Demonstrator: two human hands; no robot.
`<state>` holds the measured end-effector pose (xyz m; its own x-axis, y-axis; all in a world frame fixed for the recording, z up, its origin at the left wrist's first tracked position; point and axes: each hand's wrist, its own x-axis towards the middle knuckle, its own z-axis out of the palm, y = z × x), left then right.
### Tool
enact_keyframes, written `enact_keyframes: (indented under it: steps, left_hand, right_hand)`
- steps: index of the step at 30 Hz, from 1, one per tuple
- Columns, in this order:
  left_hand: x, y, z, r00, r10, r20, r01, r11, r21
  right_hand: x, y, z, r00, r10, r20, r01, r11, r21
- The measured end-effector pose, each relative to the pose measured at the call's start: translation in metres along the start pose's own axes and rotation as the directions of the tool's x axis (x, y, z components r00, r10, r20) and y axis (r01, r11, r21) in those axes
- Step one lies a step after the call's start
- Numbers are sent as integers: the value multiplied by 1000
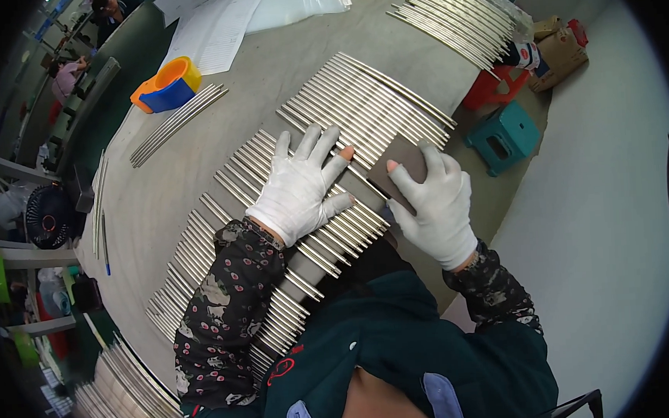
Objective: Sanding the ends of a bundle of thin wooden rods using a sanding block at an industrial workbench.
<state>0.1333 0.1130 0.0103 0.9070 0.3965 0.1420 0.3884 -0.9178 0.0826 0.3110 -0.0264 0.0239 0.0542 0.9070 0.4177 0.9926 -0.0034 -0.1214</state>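
Observation:
Slim silvery metal rods (354, 227) lie side by side in a long row along the table's near edge. My left hand (294, 196), in a white glove with one bare fingertip, rests flat on them with its fingers spread. My right hand (439, 211), gloved alike, grips a flat dark grey-brown block (402, 151) at the rods' right ends. From the frame I cannot tell what the block is made of. Just beyond both hands lies a second group of metal rods (363, 105), closely lined up.
More rods (457, 21) lie at the far right, and a few loose rods (175, 126) at the left near an orange, yellow and blue tape dispenser (173, 85). Paper sheets (215, 30) cover the back. A teal stool (505, 136) stands beside the table; other people sit far left.

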Motion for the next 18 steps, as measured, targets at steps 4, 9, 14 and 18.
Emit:
enact_keyframes:
  steps: [4,9,14,18]
  left_hand:
    - [0,1,3,1000,10,-18,-10,1000,4]
    - [-1,1,0,1000,6,-1,-6,1000,18]
    - [-2,3,2,1000,-2,-4,2,1000,8]
    - [-4,3,0,1000,-10,-2,10,1000,22]
  right_hand:
    - [-24,23,-19,997,6,71,-10,998,60]
    - [-48,32,-28,989,127,-80,-122,990,72]
    - [-38,14,-21,998,62,-12,-61,993,102]
    - [-16,-5,-7,1000,9,16,-10,998,67]
